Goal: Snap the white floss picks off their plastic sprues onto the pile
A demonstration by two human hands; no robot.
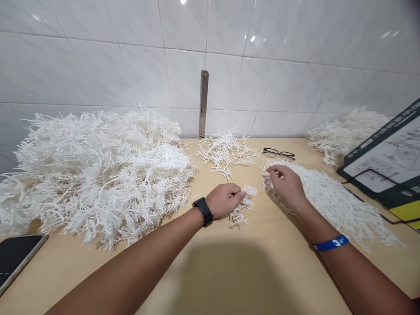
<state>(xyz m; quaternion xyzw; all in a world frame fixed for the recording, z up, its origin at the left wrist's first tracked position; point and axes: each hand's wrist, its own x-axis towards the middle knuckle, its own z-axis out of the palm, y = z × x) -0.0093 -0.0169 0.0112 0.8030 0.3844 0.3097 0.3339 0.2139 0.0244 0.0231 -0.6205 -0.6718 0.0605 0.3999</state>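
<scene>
Left hand [225, 200] round bunch [245, 204] — heaps [98, 175] flanking

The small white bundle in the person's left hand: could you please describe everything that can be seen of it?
The small white bundle is a clump of thin, branching, plastic-looking strands. The left hand grips one end; loose ends fan out rightward and downward, the lowest seeming to rest on the light wooden table. It sits apart from the big heap at the left and just short of the flat spread under the right hand.
</scene>
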